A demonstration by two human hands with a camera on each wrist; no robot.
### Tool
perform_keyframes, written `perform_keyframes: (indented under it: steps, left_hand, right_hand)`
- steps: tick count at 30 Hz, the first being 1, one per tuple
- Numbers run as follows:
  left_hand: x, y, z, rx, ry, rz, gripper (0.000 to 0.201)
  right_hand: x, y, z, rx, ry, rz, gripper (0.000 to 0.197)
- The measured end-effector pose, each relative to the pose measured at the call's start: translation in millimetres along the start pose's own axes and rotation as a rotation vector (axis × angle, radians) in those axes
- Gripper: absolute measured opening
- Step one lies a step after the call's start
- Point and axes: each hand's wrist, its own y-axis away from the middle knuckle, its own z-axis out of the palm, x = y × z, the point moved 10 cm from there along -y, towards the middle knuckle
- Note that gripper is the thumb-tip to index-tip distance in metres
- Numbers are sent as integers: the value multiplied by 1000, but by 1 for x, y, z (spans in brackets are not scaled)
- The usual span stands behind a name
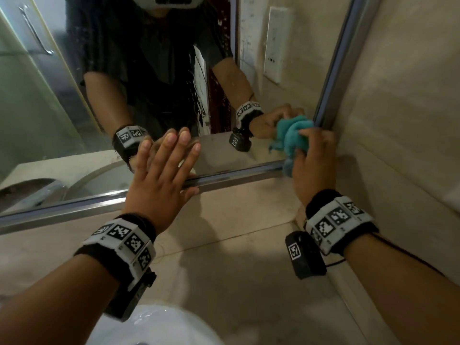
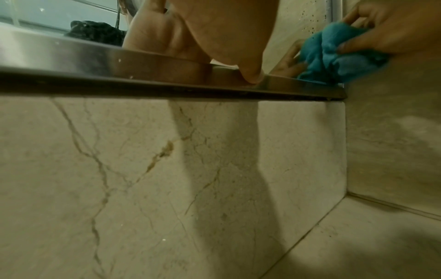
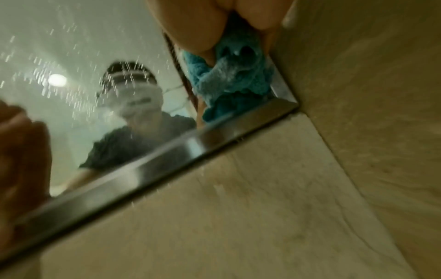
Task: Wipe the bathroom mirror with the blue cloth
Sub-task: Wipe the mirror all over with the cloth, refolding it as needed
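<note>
our right hand has its fingers curled tight around the bunched blue cloth, thumb and fingertips pinching the wad so folds spill out to the left and below. we press the cloth into the mirror's lower right corner, where it touches the glass and overlaps the bottom strip of the metal frame; the right wrist view shows it jammed right where the two frame strips meet. our left hand lies flat on the glass to the left, fingers straight and close together, holding nothing, the thumb resting on the bottom frame strip. the two hands sit well apart, with bare glass between them. to the right the side wall stands just beside the frame, so there is no room that way; open glass runs left and upward, speckled with small spots. below the frame lies the beige tiled wall, and a white basin sits near us.
</note>
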Motion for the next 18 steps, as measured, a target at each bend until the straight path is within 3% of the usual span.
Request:
perform_keyframes:
  steps: [4, 7, 11, 14, 16, 18]
  left_hand:
    - [1, 1, 2, 5, -6, 11, 73]
    - [0, 1, 3, 13, -13, 13, 74]
    - [0, 1, 2, 13, -14, 9, 75]
    - [0, 0, 2, 10, -9, 1, 76]
    - [0, 0, 3, 16, -16, 3, 77]
    - [0, 0, 4, 26, -23, 6, 77]
  right_hand:
    - [-3, -1, 2, 124, -14, -28, 29]
    - [20, 21, 34, -16, -79, 106, 26]
    - [-1, 18, 31, -141, 21, -64, 29]
    - [-51, -5, 1, -8, -30, -198, 42]
    - [-72, -14, -6, 76, -36, -225, 41]
    - [-84, -9, 8, 37, -26, -253, 32]
